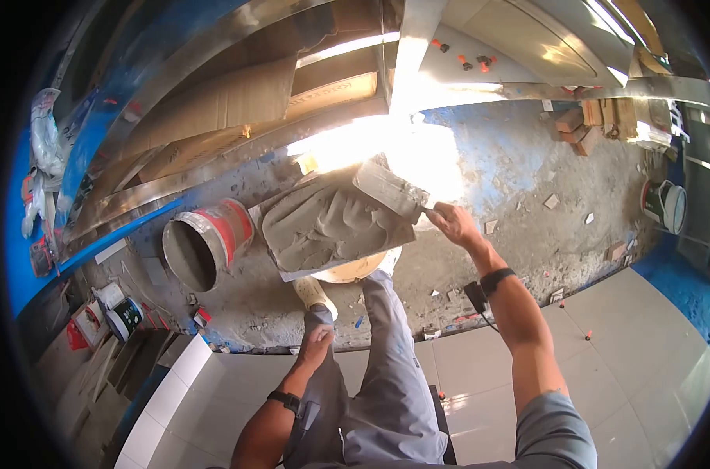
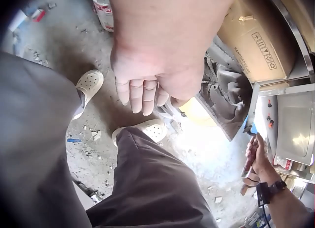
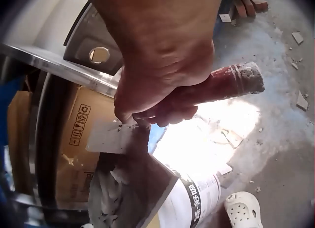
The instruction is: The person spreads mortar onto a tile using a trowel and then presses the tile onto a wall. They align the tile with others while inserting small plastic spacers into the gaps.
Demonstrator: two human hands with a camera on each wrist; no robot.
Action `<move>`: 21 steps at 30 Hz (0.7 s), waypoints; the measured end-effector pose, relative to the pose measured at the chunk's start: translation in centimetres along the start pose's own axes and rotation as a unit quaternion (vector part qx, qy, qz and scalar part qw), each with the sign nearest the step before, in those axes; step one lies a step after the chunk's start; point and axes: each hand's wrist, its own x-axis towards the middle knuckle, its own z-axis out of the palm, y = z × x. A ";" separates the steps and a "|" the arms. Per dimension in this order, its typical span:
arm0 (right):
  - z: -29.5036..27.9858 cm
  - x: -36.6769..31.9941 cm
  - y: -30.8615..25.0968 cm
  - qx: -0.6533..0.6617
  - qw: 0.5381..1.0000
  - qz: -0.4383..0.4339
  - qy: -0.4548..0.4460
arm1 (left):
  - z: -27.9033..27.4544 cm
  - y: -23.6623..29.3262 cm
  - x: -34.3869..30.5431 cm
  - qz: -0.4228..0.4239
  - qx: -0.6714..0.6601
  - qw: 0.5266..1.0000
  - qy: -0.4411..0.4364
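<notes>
My right hand [image 1: 454, 223] grips a trowel by its red handle [image 3: 216, 88]. The trowel's flat blade [image 1: 390, 190], smeared with grey, lies over the far right part of a tile-like board [image 1: 404, 238]. Wet grey mortar [image 1: 324, 223] covers most of that board in ridges and swirls. Under the board stands a white bucket [image 3: 189, 201], partly hidden. My left hand [image 1: 317, 344] hangs by my left knee and holds nothing; in the left wrist view its fingers [image 2: 147, 97] point down, relaxed.
A red and white bucket [image 1: 234, 227] with grey residue lies tipped left of the board. Cardboard boxes [image 1: 214, 109] fill a metal-framed shelf ahead. Bricks [image 1: 578, 129] and tile scraps [image 1: 551, 201] lie on the right floor. Large pale tiles [image 1: 480, 367] cover the floor near me.
</notes>
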 end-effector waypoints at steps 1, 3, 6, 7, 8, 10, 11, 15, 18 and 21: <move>0.0 0.9 0.4 0.014 1.000 -0.022 0.015 | 0.1 -0.1 0.2 -0.001 -0.001 1.000 0.000; -0.2 2.3 1.4 -0.009 0.998 -0.029 0.049 | 0.1 0.1 0.1 0.013 -0.032 0.999 0.010; -3.8 2.3 1.6 -0.070 0.995 0.054 0.051 | -0.1 0.9 -0.6 0.031 -0.072 0.997 0.023; -4.9 2.4 1.0 -0.080 0.994 0.046 0.051 | -0.3 0.4 -0.3 0.037 -0.082 0.996 0.024; -5.8 2.5 0.4 -0.092 0.994 0.028 0.058 | -0.6 -0.4 -0.1 0.039 -0.095 0.994 0.028; -7.0 3.3 -2.0 -0.111 0.992 0.007 0.059 | -0.6 -2.3 0.4 0.040 -0.117 0.992 0.033; -7.6 4.3 -3.6 -0.156 0.987 -0.022 0.018 | -0.5 -3.3 0.7 0.034 -0.118 0.991 0.042; -7.5 9.7 -9.3 -0.291 0.952 -0.083 -0.039 | -0.3 -4.9 0.9 0.016 -0.120 0.990 0.074; -6.7 11.6 -13.7 -0.335 0.938 -0.077 -0.041 | -0.7 -5.5 0.0 0.024 -0.143 0.984 0.102; -5.1 13.0 -15.7 -0.348 0.929 -0.105 -0.066 | -1.2 -6.4 -0.8 0.034 -0.199 0.972 0.124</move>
